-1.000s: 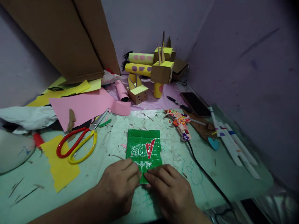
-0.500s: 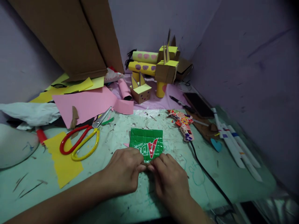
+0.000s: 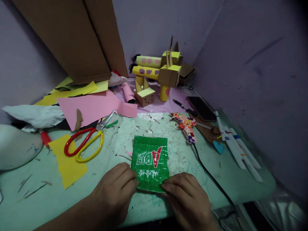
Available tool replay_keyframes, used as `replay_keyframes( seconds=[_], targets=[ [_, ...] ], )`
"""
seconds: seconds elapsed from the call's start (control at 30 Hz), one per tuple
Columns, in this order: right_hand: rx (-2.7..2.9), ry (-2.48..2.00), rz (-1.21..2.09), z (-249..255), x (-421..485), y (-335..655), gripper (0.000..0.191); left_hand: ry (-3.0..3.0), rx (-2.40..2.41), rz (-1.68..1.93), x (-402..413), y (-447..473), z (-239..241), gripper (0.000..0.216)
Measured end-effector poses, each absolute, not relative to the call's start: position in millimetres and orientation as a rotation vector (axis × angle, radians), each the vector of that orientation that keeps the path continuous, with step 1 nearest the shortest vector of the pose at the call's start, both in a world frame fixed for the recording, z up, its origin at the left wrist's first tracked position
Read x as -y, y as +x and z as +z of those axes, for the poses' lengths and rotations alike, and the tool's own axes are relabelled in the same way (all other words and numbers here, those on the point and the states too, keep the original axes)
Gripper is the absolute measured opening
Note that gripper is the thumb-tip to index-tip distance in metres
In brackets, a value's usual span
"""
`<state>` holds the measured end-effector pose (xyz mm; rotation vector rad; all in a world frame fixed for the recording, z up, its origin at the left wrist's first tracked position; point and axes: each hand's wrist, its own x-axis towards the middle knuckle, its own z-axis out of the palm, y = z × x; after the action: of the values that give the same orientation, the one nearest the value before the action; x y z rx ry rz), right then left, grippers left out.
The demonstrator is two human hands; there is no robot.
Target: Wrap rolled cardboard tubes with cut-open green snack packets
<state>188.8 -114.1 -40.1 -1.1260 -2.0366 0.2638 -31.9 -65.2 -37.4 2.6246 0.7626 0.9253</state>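
Note:
A green piece of printed cardboard (image 3: 150, 163) with a red letter A and white lettering lies in front of me, its surface creased and shiny. My left hand (image 3: 115, 189) pinches its lower left edge, fingers closed. The lower right corner is between the thumb and fingers of my right hand (image 3: 186, 195), also closed. Left of the cardboard rest red-and-yellow-handled scissors (image 3: 90, 138), partly over a torn yellow paper (image 3: 68, 163). To the right lies a glue gun (image 3: 185, 125) covered in a flowery pattern, with a black cord.
Behind are pink paper (image 3: 92, 107), a pink tube (image 3: 128, 93), a small eared cardboard box (image 3: 144, 96) and yellow tube-and-box animals (image 3: 169, 75). A phone (image 3: 201, 108) and several white markers (image 3: 240, 149) lie at right. A large cardboard sheet (image 3: 69, 41) leans at back left.
My hands have moved apart to the cardboard's lower corners. Its lower part, bent up or covered by my fingers before, now lies flatter and shows more white lettering.

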Motion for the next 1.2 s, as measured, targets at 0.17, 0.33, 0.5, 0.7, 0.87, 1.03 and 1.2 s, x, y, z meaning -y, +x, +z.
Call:
replay_keyframes(
  seconds=[0.17, 0.33, 0.5, 0.7, 0.87, 1.03, 1.2],
  targets=[
    [2.028, -1.112, 0.333, -47.8, 115.8, 198.2, 0.02, 2.583, -0.819, 0.952, 66.0, -29.8, -41.8, 0.023],
    [1.943, -1.277, 0.336, -47.6, 114.9, 190.0, 0.008, 2.585, -0.915, 0.911, 59.3, -24.2, -35.6, 0.023],
    [1.836, -1.334, 0.367, -42.4, 114.0, 185.0, 0.01, 2.562, -0.98, 0.796, 60.7, -25.8, -35.8, 0.022],
    [1.869, -1.205, 0.418, -42.1, 116.6, 193.9, 0.018, 2.585, -0.922, 0.824, 71.1, -33.5, -36.5, 0.013],
    [1.909, -1.214, 0.385, -43.9, 118.4, 194.2, 0.02, 2.524, -0.809, 0.786, 68.7, -36.2, -27.8, 0.011],
    [1.896, -1.213, 0.395, -46.0, 120.0, 193.9, 0.019, 2.503, -0.815, 0.875, 70.0, -36.3, -26.4, 0.01],
    [1.897, -1.226, 0.48, -43.3, 120.0, 195.3, 0.016, 2.559, -0.853, 0.912, 71.6, -33.4, -31.6, 0.012]
  ],
)
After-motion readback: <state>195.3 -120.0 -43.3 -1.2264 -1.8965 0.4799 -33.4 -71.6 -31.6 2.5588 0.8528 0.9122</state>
